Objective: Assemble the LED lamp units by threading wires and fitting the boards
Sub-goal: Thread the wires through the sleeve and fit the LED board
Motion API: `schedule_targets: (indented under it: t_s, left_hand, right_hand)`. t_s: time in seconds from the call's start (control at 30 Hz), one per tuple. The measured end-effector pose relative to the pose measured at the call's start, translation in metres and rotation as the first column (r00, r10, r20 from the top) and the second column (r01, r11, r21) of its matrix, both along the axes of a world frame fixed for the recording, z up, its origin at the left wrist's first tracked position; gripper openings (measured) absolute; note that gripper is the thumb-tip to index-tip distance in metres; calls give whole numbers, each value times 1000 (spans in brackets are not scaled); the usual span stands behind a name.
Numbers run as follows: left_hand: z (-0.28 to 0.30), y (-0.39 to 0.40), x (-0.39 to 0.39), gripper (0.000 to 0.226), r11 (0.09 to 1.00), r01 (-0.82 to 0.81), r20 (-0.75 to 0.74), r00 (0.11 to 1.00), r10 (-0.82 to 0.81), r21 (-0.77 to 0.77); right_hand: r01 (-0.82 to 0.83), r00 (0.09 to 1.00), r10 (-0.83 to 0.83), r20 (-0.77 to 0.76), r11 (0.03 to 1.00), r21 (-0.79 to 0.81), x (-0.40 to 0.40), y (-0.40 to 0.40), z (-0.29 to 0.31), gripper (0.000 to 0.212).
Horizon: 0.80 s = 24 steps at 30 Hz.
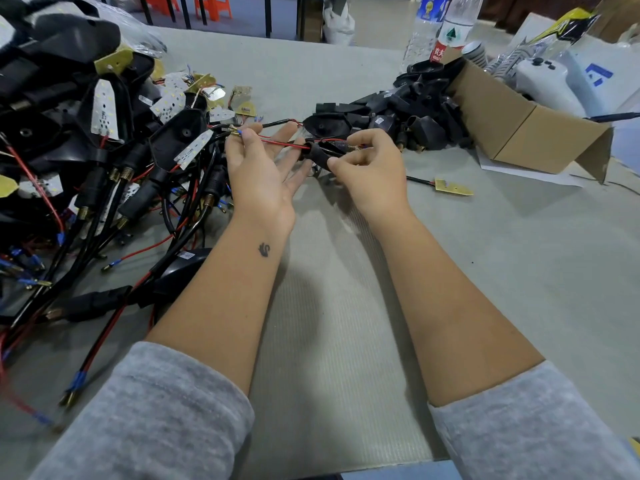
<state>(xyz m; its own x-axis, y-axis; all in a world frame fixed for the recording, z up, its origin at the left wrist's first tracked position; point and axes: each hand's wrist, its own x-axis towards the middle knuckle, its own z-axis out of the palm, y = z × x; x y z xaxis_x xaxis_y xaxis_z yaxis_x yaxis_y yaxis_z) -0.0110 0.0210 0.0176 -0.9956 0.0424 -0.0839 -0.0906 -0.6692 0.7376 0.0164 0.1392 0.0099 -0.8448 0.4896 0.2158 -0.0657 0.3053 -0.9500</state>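
- Lamp housing [320, 152], black with a threaded brass end, is held above the grey table [346, 306] between both hands, with bare mat in front and piles crowding either side.
- Right hand [370, 164] pinches the housing.
- Left hand [258, 168] pinches the red wire [282, 143] near its blue terminal, other fingers spread.
- One loose yellow LED board [453, 187] lies right; two water bottles [446, 26] stand behind the cardboard box [512, 123].

A black lamp housing [320, 154] is gripped by the right hand [372, 168] at centre. Its red wire [284, 143] is pinched at the connector end by the left hand [258, 171]. Finished units [104, 140] are heaped at ten o'clock, a cardboard box [526, 129] at two o'clock.
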Motion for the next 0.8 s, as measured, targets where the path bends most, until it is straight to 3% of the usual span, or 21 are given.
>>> schedule_targets:
  t_s: [0.2, 0.33, 0.47, 0.63, 0.8]
  left_hand:
    - [-2, 0, -3, 28, 995, -75, 7, 997, 76, -71]
    - [-1, 1, -2, 29, 994, -85, 6, 996, 85, -66]
    - [0, 1, -2, 25, 998, -39, 5, 999, 40, -48]
    - [2, 6, -2, 8, 985, 78, 18, 997, -76, -153]
    - [0, 14, 5, 21, 933, 154, -47, 983, -179, -326]
  right_hand:
    - [20, 1000, -24, 11, 971, 240, 2, -1, 2, 22]
    - [78, 968, -200, 149, 808, 583, 1, 10, -1, 42]
    - [17, 953, -210, 217, 754, 657, -2, 13, -6, 37]
    - [35, 965, -212, 153, 686, 727, -4, 8, -7, 32]
    - [32, 995, -86, 53, 768, 640, -4, 6, -3, 30]
